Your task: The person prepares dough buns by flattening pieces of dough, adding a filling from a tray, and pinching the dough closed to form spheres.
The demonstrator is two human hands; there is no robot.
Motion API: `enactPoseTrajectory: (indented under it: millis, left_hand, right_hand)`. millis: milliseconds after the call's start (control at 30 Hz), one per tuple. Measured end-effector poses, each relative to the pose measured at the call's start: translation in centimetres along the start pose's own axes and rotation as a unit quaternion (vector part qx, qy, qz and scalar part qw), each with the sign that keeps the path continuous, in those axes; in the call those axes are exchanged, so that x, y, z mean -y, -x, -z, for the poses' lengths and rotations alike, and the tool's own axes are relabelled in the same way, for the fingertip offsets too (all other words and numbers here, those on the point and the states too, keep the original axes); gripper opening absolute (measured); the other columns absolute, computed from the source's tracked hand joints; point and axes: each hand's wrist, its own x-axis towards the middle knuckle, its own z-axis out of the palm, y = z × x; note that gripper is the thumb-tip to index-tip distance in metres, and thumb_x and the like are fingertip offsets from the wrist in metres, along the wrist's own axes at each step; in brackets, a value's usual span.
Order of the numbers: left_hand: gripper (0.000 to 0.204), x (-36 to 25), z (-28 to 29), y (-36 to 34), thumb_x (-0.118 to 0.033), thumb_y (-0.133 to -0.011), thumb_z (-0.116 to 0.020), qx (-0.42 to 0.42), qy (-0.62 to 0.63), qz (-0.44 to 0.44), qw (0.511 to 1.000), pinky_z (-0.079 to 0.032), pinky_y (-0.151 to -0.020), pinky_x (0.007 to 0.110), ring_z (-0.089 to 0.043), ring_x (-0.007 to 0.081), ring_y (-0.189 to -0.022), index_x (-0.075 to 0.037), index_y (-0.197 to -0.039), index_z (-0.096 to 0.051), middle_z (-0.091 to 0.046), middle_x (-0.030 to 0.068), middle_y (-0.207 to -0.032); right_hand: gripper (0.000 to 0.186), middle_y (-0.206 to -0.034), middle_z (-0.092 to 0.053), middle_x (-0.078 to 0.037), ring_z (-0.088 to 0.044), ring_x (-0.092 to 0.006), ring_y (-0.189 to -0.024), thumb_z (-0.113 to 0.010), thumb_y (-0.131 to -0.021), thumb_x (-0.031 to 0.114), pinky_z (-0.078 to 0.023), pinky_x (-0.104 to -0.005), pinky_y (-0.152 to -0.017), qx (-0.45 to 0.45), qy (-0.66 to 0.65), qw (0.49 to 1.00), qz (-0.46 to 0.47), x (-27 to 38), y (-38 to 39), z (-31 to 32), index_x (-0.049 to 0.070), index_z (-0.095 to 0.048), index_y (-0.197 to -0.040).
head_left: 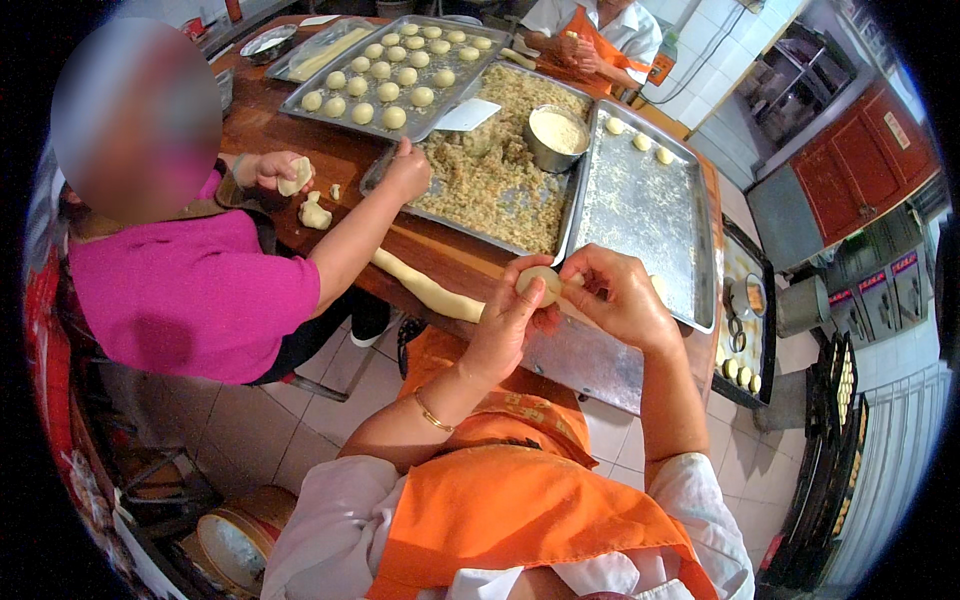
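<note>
Using the filling tray [484,233] as reference: it sits mid-table, spread with crumbly brownish-yellow filling.

Work in hand: one round pale dough piece [538,285], held up just off the tray's near edge, toward the wearer. Left hand [512,320] cups it, thumb on the near face, fingers curled around it. Right hand [625,295] is on its right edge, thumb and forefinger pinched together there, remaining fingers bent. Can't tell whether filling is inside; fingers cover part of it.

Around the tray:
- Near left: long dough rope [430,288], its end just beside the left hand.
- Far left: sheet of dough balls [455,95], loosely in rows.
- On it, right side: metal bowl [555,163] of pale yellow crumbly stuff. On it, far left: white card [468,115].
- Right, edges touching: floured tray [640,210], three balls at its far end, another partly hidden behind the right hand.
- Farther right: black pan [760,290] with a few pale pieces in its near end.

Left of the tray, a co-worker in magenta [180,290] has one hand closed on a dough piece, the other at the tray's left end. Beyond its far side, a second co-worker [590,50] in an orange apron, hands together.
</note>
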Motion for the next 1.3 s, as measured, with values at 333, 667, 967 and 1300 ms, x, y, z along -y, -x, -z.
enactPoseTrajectory:
  millis: [333, 667, 967, 1300]
  left_hand:
    - [0.046, -0.8, 1.3, -0.2, -0.046, -0.107, -0.042, 0.062, -0.047, -0.031, 0.997, -0.052, -0.068, 0.027, -0.062, 0.0123, -0.079, -0.008, -0.131, -0.051, -0.063, 0.0050, -0.099]
    - [0.042, -0.4, 1.1, -0.5, -0.045, -0.107, -0.045, 0.037, 0.018, 0.026, 0.999, -0.043, -0.058, 0.022, -0.050, 0.0077, -0.067, -0.007, -0.124, -0.052, -0.058, 0.0006, -0.091]
    - [0.048, -2.1, 1.1, 0.0, -0.051, -0.108, -0.035, 0.008, -0.135, -0.007, 0.991, -0.044, -0.064, 0.024, -0.053, 0.0081, -0.079, -0.009, -0.127, -0.046, -0.057, 0.0024, -0.102]
    - [0.045, -1.4, 1.3, -0.1, -0.050, -0.108, -0.036, 0.053, -0.030, -0.023, 0.998, -0.047, -0.071, 0.026, -0.054, 0.0082, -0.089, -0.010, -0.124, -0.048, -0.056, 0.0017, -0.108]
  right_hand:
    - [0.011, -0.084, -0.067, -0.003, -0.062, -0.0102, -0.071, -0.075, -0.083, 0.001, -0.051, -0.0266, -0.061, -0.033, 0.028, 0.998, 0.048, 0.0, 0.3, -0.6, 0.003, -0.068, -0.092]
    - [0.014, -0.082, -0.066, -0.006, -0.063, -0.0187, -0.070, -0.076, -0.080, 0.001, -0.050, -0.0297, -0.059, -0.032, 0.046, 0.995, 0.084, 0.5, 0.3, -0.6, 0.006, -0.068, -0.090]
    - [0.016, -0.085, -0.067, -0.008, -0.066, -0.0227, -0.072, -0.076, -0.079, 0.000, -0.052, -0.0329, -0.059, -0.014, 0.049, 0.991, 0.121, 0.7, 0.0, -1.0, 0.006, -0.067, -0.091]
    - [0.017, -0.081, -0.065, -0.008, -0.066, -0.0229, -0.067, -0.075, -0.077, -0.001, -0.053, -0.0331, -0.059, -0.021, 0.079, 0.990, 0.116, 0.8, 0.1, -1.4, 0.007, -0.066, -0.090]
